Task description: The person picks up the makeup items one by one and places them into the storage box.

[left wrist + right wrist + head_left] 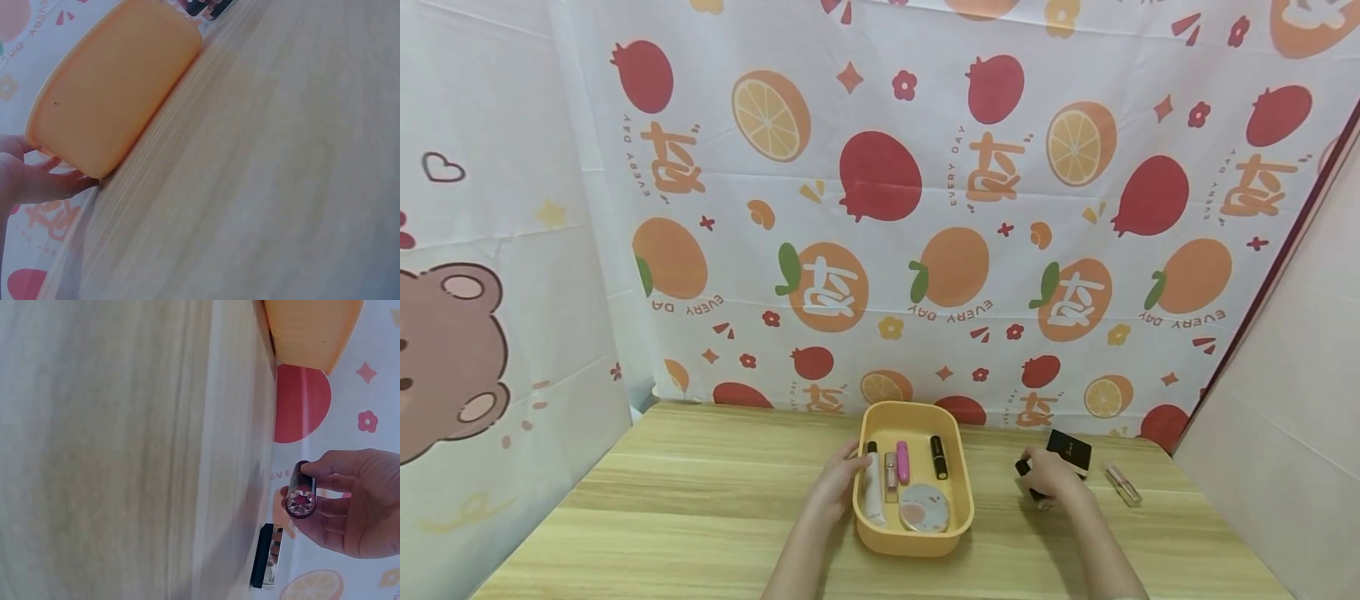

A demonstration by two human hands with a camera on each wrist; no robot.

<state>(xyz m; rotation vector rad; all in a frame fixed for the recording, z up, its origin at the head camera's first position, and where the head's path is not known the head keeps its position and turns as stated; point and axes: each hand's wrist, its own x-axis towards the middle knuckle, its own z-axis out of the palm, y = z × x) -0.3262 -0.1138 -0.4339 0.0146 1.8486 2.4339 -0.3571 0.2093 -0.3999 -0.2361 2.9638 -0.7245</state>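
My left hand grips the left side of a yellow plastic bin, thumb over the rim and fingers against the outer wall. Inside lie a white squeeze tube with a black cap, a pinkish lip tube, a bright pink tube, a black tube and a round compact. To the right of the bin, my right hand holds a dark lipstick tube with a faceted, shiny end. The right wrist view shows it between thumb and fingers, raised off the table.
A flat black case lies just beyond the right hand. Farther right is a clear-and-pink lip gloss tube. The wood-grain table ends at a fruit-print curtain behind, with hanging cloth at both sides.
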